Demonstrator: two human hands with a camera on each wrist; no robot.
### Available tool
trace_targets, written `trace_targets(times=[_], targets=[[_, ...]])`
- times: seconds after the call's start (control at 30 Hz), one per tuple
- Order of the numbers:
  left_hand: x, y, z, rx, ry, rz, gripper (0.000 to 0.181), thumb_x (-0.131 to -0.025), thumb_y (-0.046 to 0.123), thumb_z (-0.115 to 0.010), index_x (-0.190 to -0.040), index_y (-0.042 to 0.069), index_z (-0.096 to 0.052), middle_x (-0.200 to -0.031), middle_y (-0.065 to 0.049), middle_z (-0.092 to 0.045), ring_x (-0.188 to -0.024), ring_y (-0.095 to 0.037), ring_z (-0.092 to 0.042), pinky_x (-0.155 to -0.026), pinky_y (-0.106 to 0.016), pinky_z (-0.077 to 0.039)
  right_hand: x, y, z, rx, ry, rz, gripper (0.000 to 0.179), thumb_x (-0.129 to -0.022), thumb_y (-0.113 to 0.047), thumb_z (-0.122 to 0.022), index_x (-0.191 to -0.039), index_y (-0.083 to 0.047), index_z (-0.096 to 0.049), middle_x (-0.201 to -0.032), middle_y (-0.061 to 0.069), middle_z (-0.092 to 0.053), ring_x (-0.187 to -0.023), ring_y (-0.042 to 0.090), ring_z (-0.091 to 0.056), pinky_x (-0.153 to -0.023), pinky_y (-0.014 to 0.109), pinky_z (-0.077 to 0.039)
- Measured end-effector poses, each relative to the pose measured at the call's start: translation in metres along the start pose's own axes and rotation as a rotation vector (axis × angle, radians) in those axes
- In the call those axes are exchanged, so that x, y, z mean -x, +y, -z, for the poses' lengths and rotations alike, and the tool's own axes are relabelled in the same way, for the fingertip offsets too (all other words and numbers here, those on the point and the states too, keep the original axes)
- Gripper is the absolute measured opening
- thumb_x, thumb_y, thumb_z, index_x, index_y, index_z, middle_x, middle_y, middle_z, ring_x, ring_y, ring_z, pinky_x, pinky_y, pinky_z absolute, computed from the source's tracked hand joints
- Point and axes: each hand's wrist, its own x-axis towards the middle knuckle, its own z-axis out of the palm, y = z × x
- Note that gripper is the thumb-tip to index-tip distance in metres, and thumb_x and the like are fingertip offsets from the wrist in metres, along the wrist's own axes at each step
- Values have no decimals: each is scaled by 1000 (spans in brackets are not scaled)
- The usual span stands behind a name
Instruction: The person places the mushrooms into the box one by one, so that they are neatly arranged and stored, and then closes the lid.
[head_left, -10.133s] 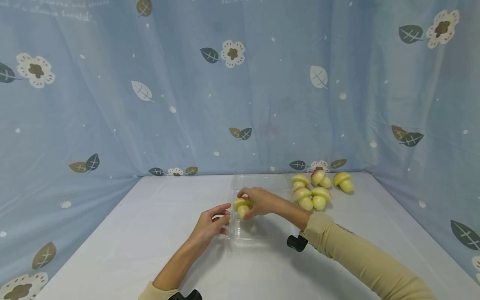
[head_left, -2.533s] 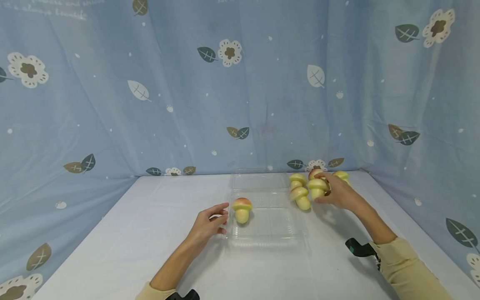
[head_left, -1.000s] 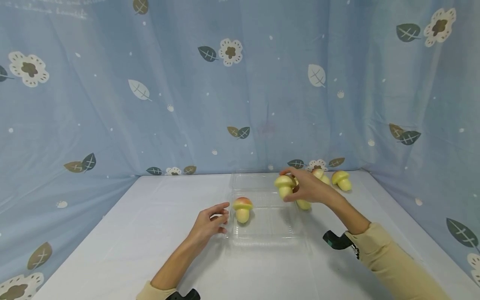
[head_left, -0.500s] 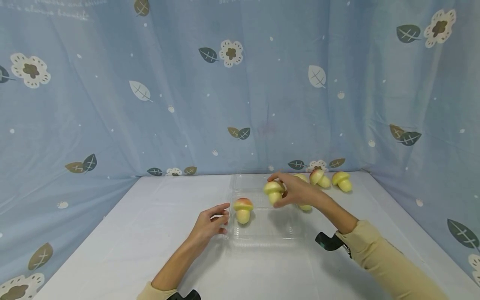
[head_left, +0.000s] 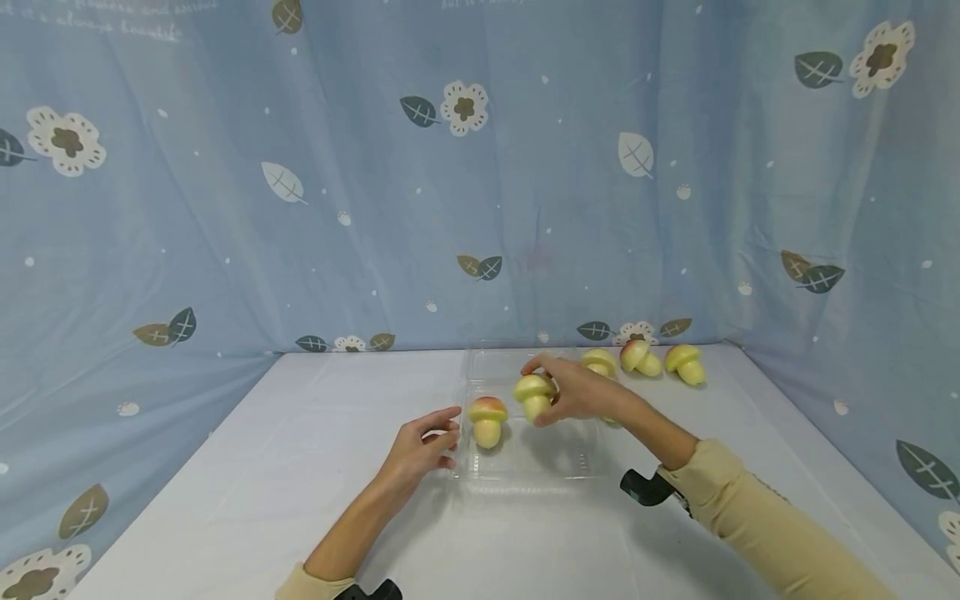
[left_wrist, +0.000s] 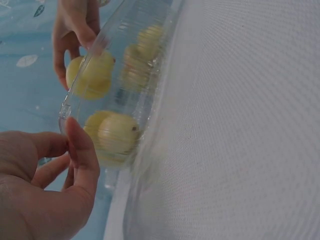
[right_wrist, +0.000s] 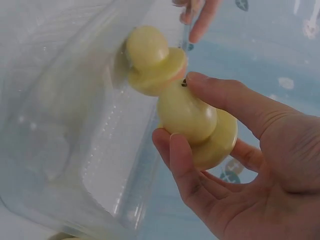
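Observation:
My right hand (head_left: 573,389) holds a yellow toy mushroom (head_left: 535,397) by its cap and stem, over the clear plastic box (head_left: 525,477). In the right wrist view, the thumb (right_wrist: 220,92) lies on one side of the stem and curled fingers on the other. Inside the box, near its left wall, lies another toy mushroom (head_left: 487,422) with a reddish cap. My left hand (head_left: 420,447) is at the box's left side. The left wrist view shows its thumb and fingers pinching the clear rim (left_wrist: 65,107).
The box's clear lid (head_left: 517,364) lies folded back toward the curtain (head_left: 360,208). More toy mushrooms stand or lie right of the box: one at its back corner (head_left: 598,360), a red-capped one (head_left: 640,357) and one farther right (head_left: 686,364). Another is mostly hidden behind my right hand.
My right hand has picked up a toy mushroom from the group at the right and carried it left, over the box beside the first one. The left hand stays at the box's side.

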Motion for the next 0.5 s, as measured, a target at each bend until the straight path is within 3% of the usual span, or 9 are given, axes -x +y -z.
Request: trace_targets(times=[0.13, 0.5], targets=[[2, 1, -1, -7, 0, -3, 45, -95, 7, -61, -138, 2, -54, -110, -10, -55, -84, -15, -57, -61, -21, -56, -2, -1, -5, 11, -18, -39, 71, -74, -21, -86, -134, -13, -49, -110, 8, -61, -87, 17, -59, -74, 29, -51], [0, 0, -1, -6, 8, 3, 44, -95, 5, -61, -138, 3, -54, -110, -9, -55, -83, -15, -57, -60, -22, -56, -8, 1, -13, 10, -48, -32, 71, -74, -21, -87, -133, -12, -50, -109, 8, -63, -91, 20, -58, -72, 29, -49]])
